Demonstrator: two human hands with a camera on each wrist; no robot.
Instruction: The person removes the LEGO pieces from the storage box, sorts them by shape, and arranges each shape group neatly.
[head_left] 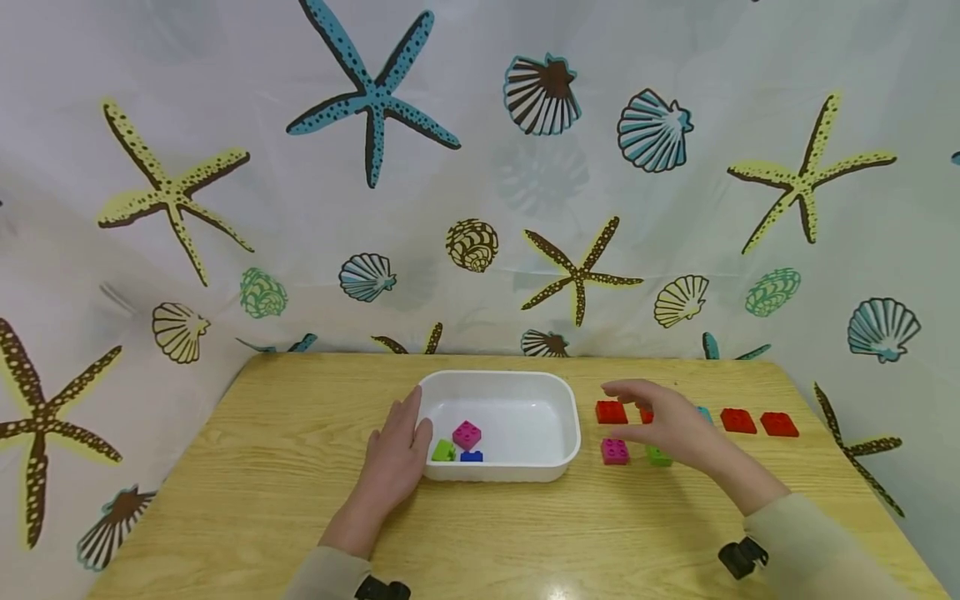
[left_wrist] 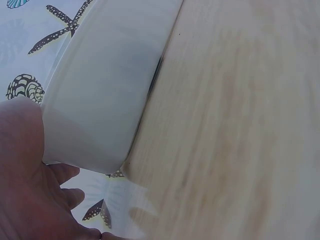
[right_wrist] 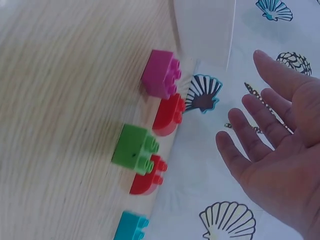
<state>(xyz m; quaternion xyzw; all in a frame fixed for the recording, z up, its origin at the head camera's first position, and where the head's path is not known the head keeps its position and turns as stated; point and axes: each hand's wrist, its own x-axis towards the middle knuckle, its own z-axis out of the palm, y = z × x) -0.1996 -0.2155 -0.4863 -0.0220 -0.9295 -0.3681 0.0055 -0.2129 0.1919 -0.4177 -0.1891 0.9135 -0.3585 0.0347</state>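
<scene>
Touching tray (head_left: 502,472), apparently: outstretched left fingers (head_left: 412,408)

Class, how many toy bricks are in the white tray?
3: pink brick in the left half of the white tray; nearer the front, green brick with blue brick to its right. The tray's near side may hide others.

Free to pass across the near counter (head_left: 525,525), in front of the white box (head_left: 502,472). Open from above into its right half, over raised walls. Blocked along its left side by the left grip (head_left: 396,454). Passable but narrow between box and outer pink brick (head_left: 615,452). Obstructed near the green brick (head_left: 658,457) by the right grip (head_left: 675,421). Walled off behind by patterned cloth (head_left: 420,325).
</scene>
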